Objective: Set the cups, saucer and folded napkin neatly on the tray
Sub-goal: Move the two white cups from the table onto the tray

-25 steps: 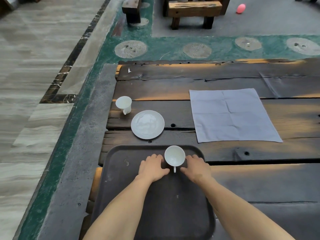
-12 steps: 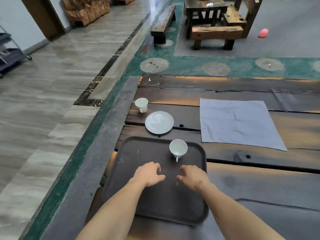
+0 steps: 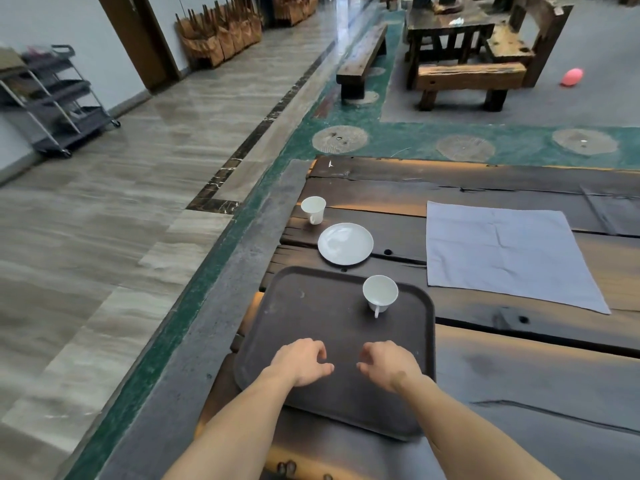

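A dark tray [image 3: 311,317] lies at the near left of the wooden table. One white cup [image 3: 380,293] stands upright on the tray's far right corner, handle toward me. A white saucer [image 3: 345,243] rests on the table just beyond the tray. A second white cup [image 3: 313,209] stands behind the saucer, near the table's left edge. A grey napkin [image 3: 505,252] lies spread flat to the right. My left hand [image 3: 303,362] and my right hand [image 3: 389,365] hover over the tray's near part, fingers loosely curled, holding nothing.
The table [image 3: 485,181] of dark planks ends at its left edge close to the cup and the saucer. Beyond it are wooden benches [image 3: 467,79], a pink balloon [image 3: 572,77] on the floor and a metal cart [image 3: 59,98] at far left.
Both hands have let go of the cup on the tray and drawn back toward me. The camera view has tilted upward, showing more of the room.
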Demonstrator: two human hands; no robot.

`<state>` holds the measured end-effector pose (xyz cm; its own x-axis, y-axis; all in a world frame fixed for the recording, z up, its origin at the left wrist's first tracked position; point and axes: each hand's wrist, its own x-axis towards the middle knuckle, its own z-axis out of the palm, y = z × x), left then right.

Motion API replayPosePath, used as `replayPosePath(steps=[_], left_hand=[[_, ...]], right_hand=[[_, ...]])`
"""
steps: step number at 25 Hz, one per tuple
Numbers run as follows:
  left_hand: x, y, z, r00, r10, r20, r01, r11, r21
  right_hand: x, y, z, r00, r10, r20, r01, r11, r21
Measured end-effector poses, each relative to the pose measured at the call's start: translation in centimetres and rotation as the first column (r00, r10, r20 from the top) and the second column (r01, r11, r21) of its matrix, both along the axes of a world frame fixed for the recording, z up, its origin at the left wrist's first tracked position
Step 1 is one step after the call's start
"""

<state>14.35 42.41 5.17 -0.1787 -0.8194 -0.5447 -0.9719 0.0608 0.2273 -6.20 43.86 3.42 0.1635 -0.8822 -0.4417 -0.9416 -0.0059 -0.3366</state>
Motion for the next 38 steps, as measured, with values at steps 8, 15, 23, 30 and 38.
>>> replayPosePath(steps=[8, 15, 23, 30, 38], left_hand=[[3.8, -2.9, 0.3, 0.999, -0.043, -0.028, 0.041, 0.997, -0.068], [8.3, -8.4, 0.7, 0.982, -0.165, -0.095, 0.152, 0.980, -0.129], [12.5, -15.4, 0.8, 0.945, -0.273, -0.182, 0.239, 0.953, -0.188], [13.6, -22.2, 2.0, 0.925, -0.304, -0.229, 0.244, 0.935, -0.258], [12.9, -31.0, 0.7, 0.925, -0.317, -0.207, 0.252, 0.924, -0.289]], right_hand=[[4.4, -2.3, 0.5, 0.997, -0.077, 0.012, 0.077, 0.997, -0.025], [10.1, -6.6, 1.5, 0.987, -0.154, 0.056, 0.158, 0.984, -0.086], [13.2, -12.7, 2.8, 0.969, -0.222, 0.112, 0.237, 0.961, -0.145], [12.3, -18.3, 3.5, 0.980, -0.180, 0.088, 0.196, 0.954, -0.227], [10.0, -27.4, 1.9, 0.982, -0.170, 0.084, 0.185, 0.954, -0.237]])
